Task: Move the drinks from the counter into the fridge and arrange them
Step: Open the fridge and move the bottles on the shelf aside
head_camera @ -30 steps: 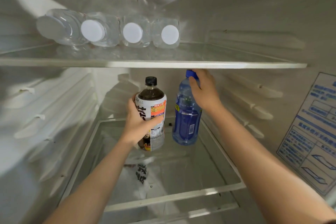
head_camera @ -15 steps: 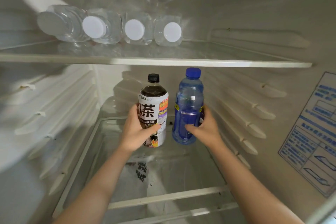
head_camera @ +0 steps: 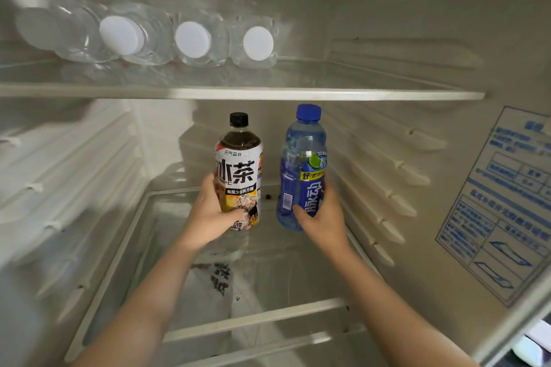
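Two bottles stand upright side by side on the lower glass shelf inside the fridge. The iced tea bottle has a black cap, dark drink and a white label; my left hand grips its lower part. To its right, apart from it, is the blue drink bottle with a blue cap; my right hand holds its lower half. Several clear water bottles with white caps lie on their sides on the upper glass shelf, caps facing me.
Ribbed shelf rails line the left wall and right wall. A blue printed sticker is on the right inner wall. The right part of the upper shelf holds nothing.
My right hand slid from the blue bottle's cap down to its body. Both bottles have turned so that their labels face me more, and the view has moved closer.
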`<control>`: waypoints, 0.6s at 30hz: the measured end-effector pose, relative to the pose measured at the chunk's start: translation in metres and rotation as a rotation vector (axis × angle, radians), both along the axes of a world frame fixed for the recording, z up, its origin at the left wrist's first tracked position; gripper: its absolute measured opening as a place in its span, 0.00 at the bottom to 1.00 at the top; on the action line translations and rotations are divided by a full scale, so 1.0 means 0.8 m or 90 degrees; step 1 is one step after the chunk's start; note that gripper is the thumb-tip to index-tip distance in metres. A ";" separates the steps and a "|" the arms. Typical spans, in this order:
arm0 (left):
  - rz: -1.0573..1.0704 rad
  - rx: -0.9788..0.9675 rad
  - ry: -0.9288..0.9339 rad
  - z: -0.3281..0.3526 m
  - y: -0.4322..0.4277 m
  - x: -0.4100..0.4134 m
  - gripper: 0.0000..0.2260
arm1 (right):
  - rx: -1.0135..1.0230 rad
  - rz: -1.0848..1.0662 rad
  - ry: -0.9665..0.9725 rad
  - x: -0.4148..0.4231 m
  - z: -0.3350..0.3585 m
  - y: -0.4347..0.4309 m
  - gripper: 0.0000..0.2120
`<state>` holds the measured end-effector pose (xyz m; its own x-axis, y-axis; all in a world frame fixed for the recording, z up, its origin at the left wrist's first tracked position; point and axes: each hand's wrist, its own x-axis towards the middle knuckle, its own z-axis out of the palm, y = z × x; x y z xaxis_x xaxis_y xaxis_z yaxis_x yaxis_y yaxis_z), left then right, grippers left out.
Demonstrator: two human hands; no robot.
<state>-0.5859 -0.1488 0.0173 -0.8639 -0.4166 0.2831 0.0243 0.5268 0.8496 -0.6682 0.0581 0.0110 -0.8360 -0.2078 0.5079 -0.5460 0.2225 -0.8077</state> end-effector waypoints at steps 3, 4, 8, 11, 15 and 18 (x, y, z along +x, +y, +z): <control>0.017 -0.109 0.016 -0.007 0.003 -0.001 0.31 | -0.002 -0.025 0.049 -0.001 -0.004 -0.007 0.25; 0.021 -0.129 0.022 -0.009 0.003 -0.003 0.31 | -0.001 -0.035 0.059 0.000 -0.003 -0.010 0.24; 0.091 -0.145 0.020 -0.016 0.011 -0.014 0.33 | 0.054 -0.108 0.060 -0.001 -0.007 -0.023 0.30; 0.142 -0.163 0.036 -0.016 0.024 -0.025 0.36 | 0.111 -0.163 0.019 -0.009 -0.003 -0.029 0.32; 0.145 -0.158 0.049 -0.011 0.030 -0.045 0.36 | 0.171 -0.225 -0.049 -0.030 0.007 -0.040 0.29; 0.152 -0.146 0.035 -0.009 0.035 -0.062 0.34 | 0.192 -0.261 -0.054 -0.042 0.007 -0.051 0.27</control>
<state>-0.6357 -0.1209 0.0103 -0.7303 -0.5250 0.4371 -0.0799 0.7011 0.7086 -0.7017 0.0176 0.0166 -0.9153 0.0194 0.4024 -0.2999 0.6341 -0.7127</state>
